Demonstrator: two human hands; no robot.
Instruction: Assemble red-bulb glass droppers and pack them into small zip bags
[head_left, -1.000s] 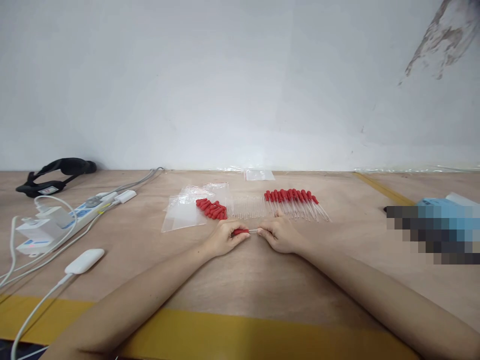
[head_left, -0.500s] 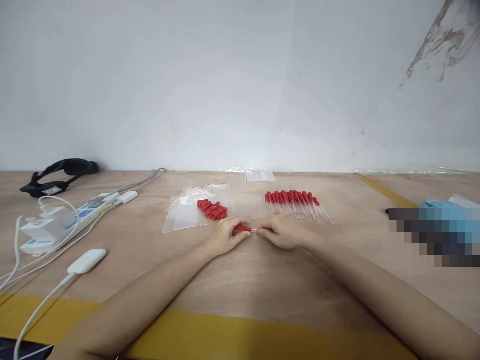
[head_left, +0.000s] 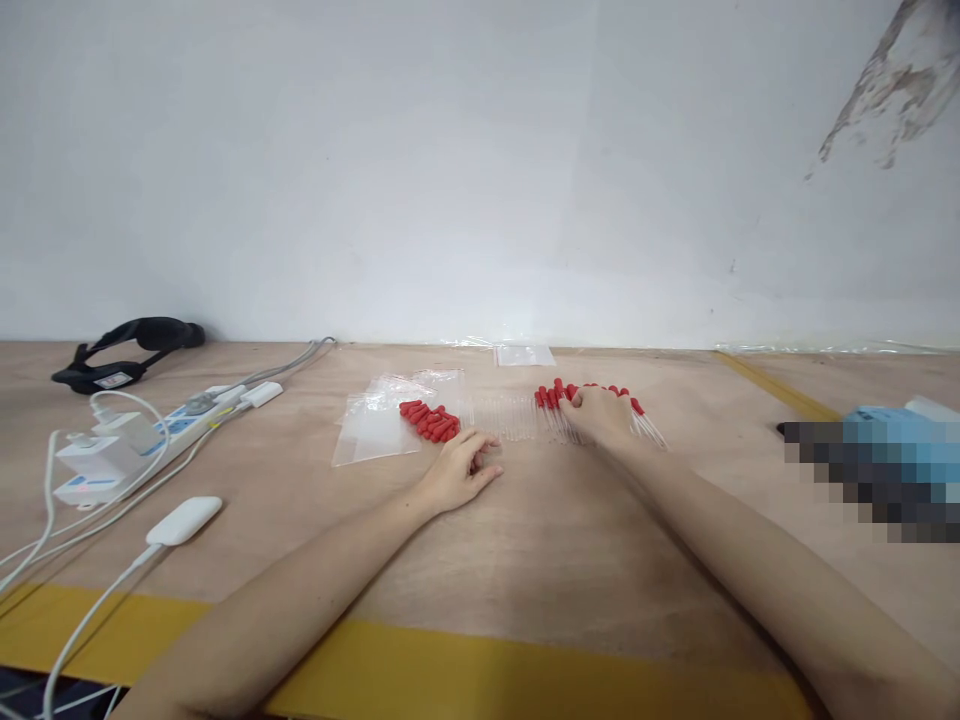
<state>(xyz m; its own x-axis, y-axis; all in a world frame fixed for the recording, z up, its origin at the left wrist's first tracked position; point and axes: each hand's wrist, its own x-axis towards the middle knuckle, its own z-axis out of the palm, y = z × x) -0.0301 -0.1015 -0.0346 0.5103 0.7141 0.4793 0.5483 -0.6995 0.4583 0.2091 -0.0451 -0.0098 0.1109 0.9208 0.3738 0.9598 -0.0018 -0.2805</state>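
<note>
My left hand (head_left: 461, 465) rests on the wooden table (head_left: 540, 540) with its fingers loosely apart and nothing in them, just in front of a small pile of red rubber caps (head_left: 430, 421). A row of bare clear glass tubes (head_left: 506, 415) lies to the right of the caps. My right hand (head_left: 600, 412) lies over a row of finished droppers with red caps (head_left: 643, 420), its fingers pinched on one dropper at the left end of the row. The hand hides the middle of that row.
Clear plastic bags (head_left: 371, 428) lie left of the caps, and a smaller bag (head_left: 523, 355) lies by the wall. A power strip with chargers and cables (head_left: 120, 445), a white device (head_left: 184, 520) and a black strap (head_left: 124, 345) lie at the left. A blurred blue object (head_left: 877, 470) is at the right.
Both hands held one dropper between them in front of the rows. My right hand has carried it back to the finished row; my left hand has let go and rests on the table.
</note>
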